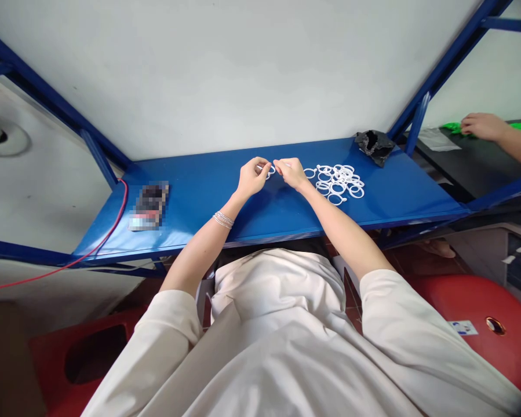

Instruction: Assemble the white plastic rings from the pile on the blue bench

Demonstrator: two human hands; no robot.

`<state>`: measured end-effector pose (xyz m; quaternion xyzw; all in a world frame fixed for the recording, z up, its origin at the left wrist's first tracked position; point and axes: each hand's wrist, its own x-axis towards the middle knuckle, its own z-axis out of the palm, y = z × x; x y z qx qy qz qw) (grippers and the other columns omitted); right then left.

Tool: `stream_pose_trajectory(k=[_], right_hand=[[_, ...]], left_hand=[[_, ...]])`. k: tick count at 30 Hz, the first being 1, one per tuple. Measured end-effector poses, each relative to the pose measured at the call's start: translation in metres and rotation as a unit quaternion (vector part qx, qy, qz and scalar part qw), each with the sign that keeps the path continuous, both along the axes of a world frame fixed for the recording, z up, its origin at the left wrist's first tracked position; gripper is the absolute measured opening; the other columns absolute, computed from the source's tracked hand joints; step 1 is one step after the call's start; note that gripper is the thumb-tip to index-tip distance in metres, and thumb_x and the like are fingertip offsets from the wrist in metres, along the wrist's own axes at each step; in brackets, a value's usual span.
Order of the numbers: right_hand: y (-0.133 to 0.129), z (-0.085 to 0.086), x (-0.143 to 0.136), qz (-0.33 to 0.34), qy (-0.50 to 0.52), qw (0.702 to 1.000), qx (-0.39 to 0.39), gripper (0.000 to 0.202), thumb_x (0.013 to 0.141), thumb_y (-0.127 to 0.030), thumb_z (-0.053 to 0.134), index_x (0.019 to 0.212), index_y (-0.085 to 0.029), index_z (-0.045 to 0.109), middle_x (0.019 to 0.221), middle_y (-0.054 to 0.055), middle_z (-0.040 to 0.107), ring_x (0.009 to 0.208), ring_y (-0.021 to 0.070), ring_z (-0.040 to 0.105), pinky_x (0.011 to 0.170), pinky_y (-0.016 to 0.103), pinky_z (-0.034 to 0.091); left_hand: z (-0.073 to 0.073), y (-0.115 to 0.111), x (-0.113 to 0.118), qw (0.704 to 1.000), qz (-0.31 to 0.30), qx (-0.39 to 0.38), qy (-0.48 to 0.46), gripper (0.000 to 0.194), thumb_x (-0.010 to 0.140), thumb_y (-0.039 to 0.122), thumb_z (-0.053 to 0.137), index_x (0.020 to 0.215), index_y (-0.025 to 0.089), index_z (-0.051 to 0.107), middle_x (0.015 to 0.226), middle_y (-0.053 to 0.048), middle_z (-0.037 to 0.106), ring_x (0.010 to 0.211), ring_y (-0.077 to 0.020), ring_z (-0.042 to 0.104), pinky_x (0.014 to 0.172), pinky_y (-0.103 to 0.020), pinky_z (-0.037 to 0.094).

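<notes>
Over the middle of the blue table (208, 185), my left hand (252, 175) is closed, with thumb and fingers pinching a white curtain ring (272, 170). Part of that ring is covered by the fingers, and whether a second one lies with it is unclear. Just to its right, my right hand (288, 172) is also closed in a pinch, its fingertips close to the ring. What the right fingers grip is too small to make out. Beside the right wrist lies a loose pile of several white rings (341, 174), some showing small eyelets.
A crumpled black plastic bag (375, 149) sits at the back right. A blurred-out flat object (149, 204) lies on the left, near a red cord (112, 230). Blue frame bars flank the table. Another person's hand (481, 125) touches green material at the far right.
</notes>
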<state>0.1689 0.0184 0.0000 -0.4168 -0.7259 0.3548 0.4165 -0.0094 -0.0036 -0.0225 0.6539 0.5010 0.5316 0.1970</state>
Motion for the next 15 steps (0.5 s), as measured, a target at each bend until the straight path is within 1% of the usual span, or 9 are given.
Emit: stream_pose_trajectory(k=[2, 4, 6, 8, 10, 12, 14, 15], right_hand=[[-0.001, 0.001, -0.002, 0.004, 0.028, 0.999, -0.038, 0.063, 0.104, -0.07, 0.058, 0.064, -0.025, 0.043, 0.062, -0.001, 0.043, 0.058, 0.0144, 0.042, 0.055, 0.029, 0.036], [-0.002, 0.003, -0.003, 0.019, 0.087, 0.992, -0.087, 0.064, 0.103, -0.072, 0.063, 0.065, -0.026, 0.04, 0.059, -0.003, 0.037, 0.052, 0.012, 0.033, 0.048, 0.027, 0.03], [0.001, 0.007, -0.001, 0.043, 0.173, 0.973, -0.143, 0.064, 0.102, -0.071, 0.066, 0.066, -0.028, 0.036, 0.056, -0.006, 0.029, 0.048, 0.0107, 0.023, 0.043, 0.026, 0.024], [0.005, 0.012, 0.004, 0.057, 0.256, 0.945, -0.194, 0.063, 0.102, -0.069, 0.067, 0.067, -0.029, 0.032, 0.054, -0.009, 0.022, 0.046, 0.0105, 0.016, 0.041, 0.026, 0.021], [0.009, 0.018, 0.01, 0.049, 0.313, 0.92, -0.231, 0.063, 0.103, -0.066, 0.067, 0.069, -0.029, 0.028, 0.053, -0.01, 0.019, 0.045, 0.0105, 0.013, 0.039, 0.026, 0.02], [0.012, 0.022, 0.015, 0.037, 0.344, 0.903, -0.254, 0.062, 0.103, -0.062, 0.067, 0.07, -0.029, 0.027, 0.052, -0.01, 0.018, 0.044, 0.0103, 0.012, 0.039, 0.026, 0.02], [0.013, 0.02, 0.015, 0.027, 0.349, 0.9, -0.261, 0.061, 0.103, -0.059, 0.069, 0.071, -0.029, 0.025, 0.051, -0.011, 0.017, 0.044, 0.01, 0.012, 0.039, 0.026, 0.019], [0.012, 0.018, 0.013, 0.023, 0.34, 0.904, -0.259, 0.061, 0.102, -0.057, 0.07, 0.071, -0.029, 0.026, 0.052, -0.011, 0.018, 0.044, 0.0098, 0.012, 0.04, 0.026, 0.019]], left_hand=[[-0.001, 0.001, 0.0, 1.0, 0.0, -0.002, 0.003, 0.015, 0.101, 0.032, 0.077, 0.091, 0.021, 0.073, 0.079, -0.001, 0.075, 0.064, -0.0128, 0.066, 0.065, -0.029, 0.051], [-0.002, 0.001, 0.0, 1.0, 0.003, -0.004, 0.009, 0.011, 0.101, 0.028, 0.077, 0.092, 0.021, 0.074, 0.079, -0.001, 0.075, 0.065, -0.0129, 0.067, 0.066, -0.029, 0.052], [-0.003, 0.002, 0.0, 1.0, 0.008, -0.004, 0.015, 0.009, 0.1, 0.027, 0.077, 0.093, 0.021, 0.074, 0.079, -0.001, 0.076, 0.065, -0.0132, 0.067, 0.066, -0.029, 0.052], [-0.004, 0.002, 0.0, 1.0, 0.011, -0.004, 0.018, 0.008, 0.1, 0.027, 0.076, 0.093, 0.022, 0.074, 0.078, -0.001, 0.075, 0.065, -0.0137, 0.068, 0.066, -0.029, 0.053], [-0.005, 0.003, 0.0, 1.0, 0.011, -0.004, 0.02, 0.007, 0.1, 0.026, 0.075, 0.094, 0.022, 0.075, 0.077, -0.001, 0.075, 0.066, -0.014, 0.068, 0.067, -0.029, 0.054], [-0.005, 0.003, 0.0, 1.0, 0.012, -0.002, 0.02, 0.006, 0.099, 0.024, 0.074, 0.094, 0.021, 0.075, 0.079, -0.001, 0.075, 0.067, -0.0142, 0.068, 0.067, -0.029, 0.054], [-0.004, 0.002, 0.0, 1.0, 0.012, -0.003, 0.022, 0.005, 0.098, 0.023, 0.073, 0.094, 0.021, 0.075, 0.08, -0.002, 0.076, 0.067, -0.0142, 0.068, 0.068, -0.03, 0.054], [-0.004, 0.002, 0.0, 1.0, 0.01, -0.004, 0.024, 0.004, 0.098, 0.023, 0.074, 0.095, 0.021, 0.075, 0.082, -0.002, 0.076, 0.066, -0.0142, 0.069, 0.068, -0.03, 0.054]])
